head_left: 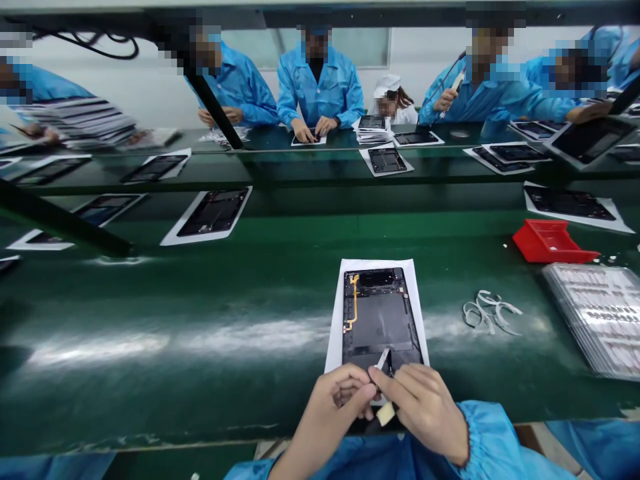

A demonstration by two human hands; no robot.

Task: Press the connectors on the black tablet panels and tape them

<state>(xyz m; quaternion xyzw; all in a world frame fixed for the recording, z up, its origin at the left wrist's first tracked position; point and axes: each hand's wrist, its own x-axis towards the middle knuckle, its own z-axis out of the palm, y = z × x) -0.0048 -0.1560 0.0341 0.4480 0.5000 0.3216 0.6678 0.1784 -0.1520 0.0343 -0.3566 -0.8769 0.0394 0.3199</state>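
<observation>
A black tablet housing lies on a white sheet in front of me, an orange flex cable running along its left side. Over its near end, my left hand is closed in a pinch, its fingertips meeting those of my right hand. A thin white strip sticks up from the right fingertips, which are pressed together. What the left fingers hold is too small and covered to make out. Below the right fingers, a pale yellow piece shows; whether it is held I cannot tell.
Curled white strips lie right of the housing. Farther right are a red bin and stacked clear trays of small parts. More housings sit on sheets along the green bench. Several co-workers in blue work opposite.
</observation>
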